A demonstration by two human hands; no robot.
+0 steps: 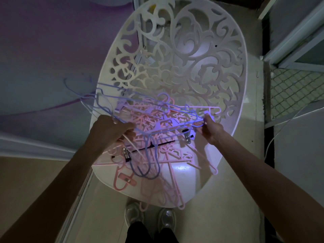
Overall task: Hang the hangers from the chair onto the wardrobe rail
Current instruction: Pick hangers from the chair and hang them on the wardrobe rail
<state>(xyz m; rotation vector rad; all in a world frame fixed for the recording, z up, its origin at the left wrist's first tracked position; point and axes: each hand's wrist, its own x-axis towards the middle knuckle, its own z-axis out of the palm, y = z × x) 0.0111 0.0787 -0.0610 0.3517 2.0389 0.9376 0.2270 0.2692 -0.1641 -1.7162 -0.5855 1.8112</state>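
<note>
The white cut-out chair [184, 55] holds a tangled heap of pink hangers [168, 155] on its seat. Above them I lift a bunch of blue hangers [140, 109], my left hand [112, 132] gripping one end, my right hand [210, 128] pinching the other.
</note>
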